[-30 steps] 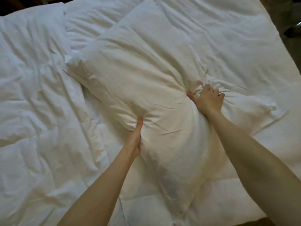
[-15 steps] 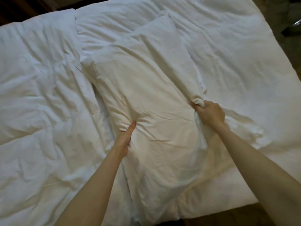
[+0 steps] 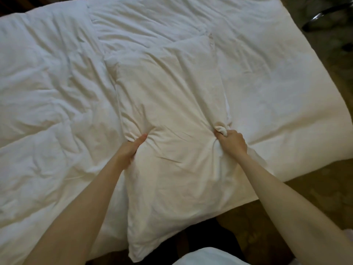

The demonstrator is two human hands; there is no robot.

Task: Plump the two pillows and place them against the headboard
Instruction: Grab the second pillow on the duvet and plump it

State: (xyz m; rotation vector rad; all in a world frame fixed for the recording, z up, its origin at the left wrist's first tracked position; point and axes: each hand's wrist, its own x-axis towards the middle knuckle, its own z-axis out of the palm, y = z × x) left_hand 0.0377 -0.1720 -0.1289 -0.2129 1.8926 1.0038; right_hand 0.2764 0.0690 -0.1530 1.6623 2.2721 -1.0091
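A cream-white pillow (image 3: 172,142) lies lengthwise on the bed, its near end hanging over the bed's front edge. My left hand (image 3: 131,148) grips the pillow's left side at mid-length, fingers dug into the fabric. My right hand (image 3: 232,141) is clenched on a bunched fold of the pillow's right side. The pillow is pinched in between both hands. A second white pillow (image 3: 210,256) shows partly at the bottom edge. The headboard is not in view.
A rumpled white duvet (image 3: 57,111) covers the bed to the left and right of the pillow. Brown carpet floor (image 3: 324,197) lies past the bed's right edge. A dark metal object (image 3: 324,16) stands at the top right corner.
The pillow has been pulled toward me and turned straighter, its near end now over the bed's edge. Both hands kept their grip and moved nearer together with it.
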